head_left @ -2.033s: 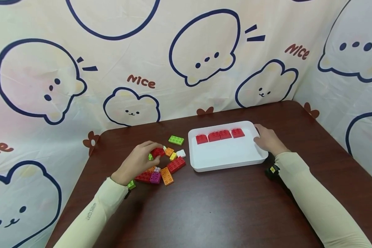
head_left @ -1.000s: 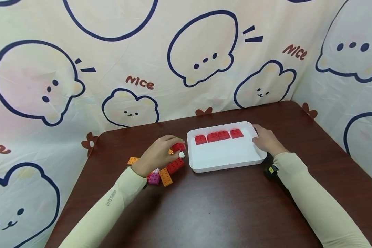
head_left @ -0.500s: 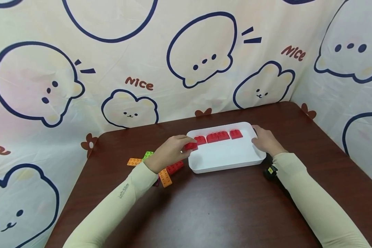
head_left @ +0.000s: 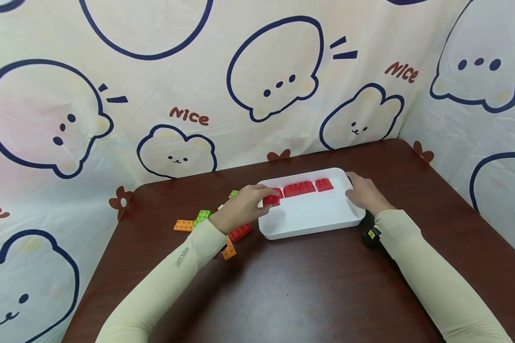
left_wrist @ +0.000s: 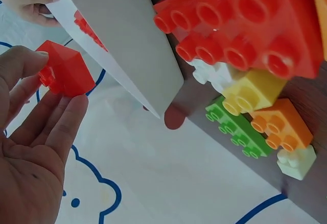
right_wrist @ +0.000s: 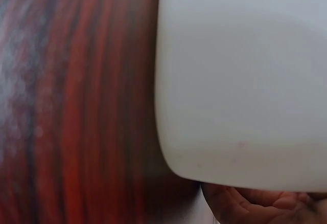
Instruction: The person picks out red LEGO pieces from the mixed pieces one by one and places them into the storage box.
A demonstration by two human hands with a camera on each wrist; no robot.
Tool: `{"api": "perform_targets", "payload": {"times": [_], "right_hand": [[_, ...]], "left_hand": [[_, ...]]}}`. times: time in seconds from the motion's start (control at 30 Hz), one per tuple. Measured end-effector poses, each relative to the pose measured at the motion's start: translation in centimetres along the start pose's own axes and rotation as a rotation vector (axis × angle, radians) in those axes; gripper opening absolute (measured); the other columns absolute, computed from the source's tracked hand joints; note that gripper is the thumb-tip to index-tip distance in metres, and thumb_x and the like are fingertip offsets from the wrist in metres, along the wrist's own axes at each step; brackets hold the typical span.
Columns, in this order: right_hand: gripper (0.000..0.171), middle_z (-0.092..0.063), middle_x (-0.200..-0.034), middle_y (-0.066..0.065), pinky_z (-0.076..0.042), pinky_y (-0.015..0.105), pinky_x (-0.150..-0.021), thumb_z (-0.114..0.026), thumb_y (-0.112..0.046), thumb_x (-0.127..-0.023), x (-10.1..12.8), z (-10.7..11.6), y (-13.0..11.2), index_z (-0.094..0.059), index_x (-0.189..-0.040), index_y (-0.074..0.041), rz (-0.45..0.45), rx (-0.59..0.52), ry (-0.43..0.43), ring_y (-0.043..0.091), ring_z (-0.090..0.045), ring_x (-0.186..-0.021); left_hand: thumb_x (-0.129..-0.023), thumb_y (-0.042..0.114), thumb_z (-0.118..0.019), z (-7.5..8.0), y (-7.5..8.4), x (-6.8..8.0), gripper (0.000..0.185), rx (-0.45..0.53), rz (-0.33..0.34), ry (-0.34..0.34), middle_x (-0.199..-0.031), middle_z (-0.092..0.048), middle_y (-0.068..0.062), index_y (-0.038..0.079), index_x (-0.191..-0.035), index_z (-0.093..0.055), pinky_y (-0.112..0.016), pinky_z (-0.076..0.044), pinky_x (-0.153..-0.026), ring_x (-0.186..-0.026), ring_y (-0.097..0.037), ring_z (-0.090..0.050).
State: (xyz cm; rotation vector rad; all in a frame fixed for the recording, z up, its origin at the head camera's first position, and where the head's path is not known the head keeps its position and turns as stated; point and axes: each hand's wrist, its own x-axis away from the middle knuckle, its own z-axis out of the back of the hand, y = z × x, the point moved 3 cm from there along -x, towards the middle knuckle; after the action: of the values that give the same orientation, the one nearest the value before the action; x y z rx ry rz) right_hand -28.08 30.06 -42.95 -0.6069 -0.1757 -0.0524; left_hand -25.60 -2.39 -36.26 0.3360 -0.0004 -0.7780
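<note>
Red plastic shows between the left hand's thumb and fingers: a studded brick [left_wrist: 66, 68], pinched at the fingertips, sits over the left end of the white tray [head_left: 313, 212], just in front of the leftmost of four red bricks [head_left: 292, 190] in a row along the far side. Whether it touches the tray floor cannot be told. The left hand [head_left: 243, 205] reaches across the tray's left rim, while the right hand [head_left: 366, 193], well apart at the opposite end, grips the right rim with its thumb on the inner side, so the pinched brick lies far from it. Under and beside the left wrist, on the brown table [head_left: 292, 290], loose pieces lie left of the tray: a long red brick [head_left: 240, 232], an orange brick [head_left: 183, 225] touching a green brick [head_left: 202, 217], and, in the left wrist view, a yellow block [left_wrist: 260, 90] beside a white block [left_wrist: 214, 74].
</note>
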Motion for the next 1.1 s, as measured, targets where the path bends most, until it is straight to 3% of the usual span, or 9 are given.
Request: {"api": "perform_targets", "payload": {"times": [0.33, 0.67, 1.1], "right_hand": [[0.066, -0.030, -0.155, 0.033, -0.032, 0.065, -0.110, -0.054, -0.010, -0.102, 0.0, 0.1, 0.1, -0.021, -0.156, 0.005, -0.002, 0.000, 0.001, 0.049, -0.037, -0.136], [0.065, -0.030, -0.155, 0.033, -0.032, 0.064, -0.111, -0.053, -0.010, -0.102, -0.1, -0.1, 0.0, -0.021, -0.157, 0.005, -0.006, 0.004, 0.002, 0.049, -0.037, -0.136], [0.064, -0.031, -0.155, 0.032, -0.033, 0.064, -0.111, -0.053, -0.009, -0.102, -0.1, -0.1, 0.1, -0.022, -0.156, 0.005, -0.005, 0.005, 0.012, 0.048, -0.037, -0.137]], "left_hand": [[-0.084, 0.017, -0.085, -0.8, 0.2, -1.8, 0.049, -0.053, 0.040, -0.066, -0.125, -0.069, -0.006, 0.016, -0.131, -0.069, -0.032, -0.058, -0.087, -0.112, -0.022, -0.064], [-0.084, 0.017, -0.085, -1.2, -0.4, -2.8, 0.047, -0.031, 0.039, -0.087, -0.121, -0.070, -0.005, 0.015, -0.128, -0.070, -0.031, -0.059, -0.086, -0.109, -0.021, -0.065], [-0.085, 0.022, -0.085, -2.2, -1.4, -4.1, 0.045, -0.053, 0.097, -0.170, -0.119, -0.072, -0.001, 0.017, -0.128, -0.071, -0.028, -0.056, -0.090, -0.106, -0.017, -0.065]]}}
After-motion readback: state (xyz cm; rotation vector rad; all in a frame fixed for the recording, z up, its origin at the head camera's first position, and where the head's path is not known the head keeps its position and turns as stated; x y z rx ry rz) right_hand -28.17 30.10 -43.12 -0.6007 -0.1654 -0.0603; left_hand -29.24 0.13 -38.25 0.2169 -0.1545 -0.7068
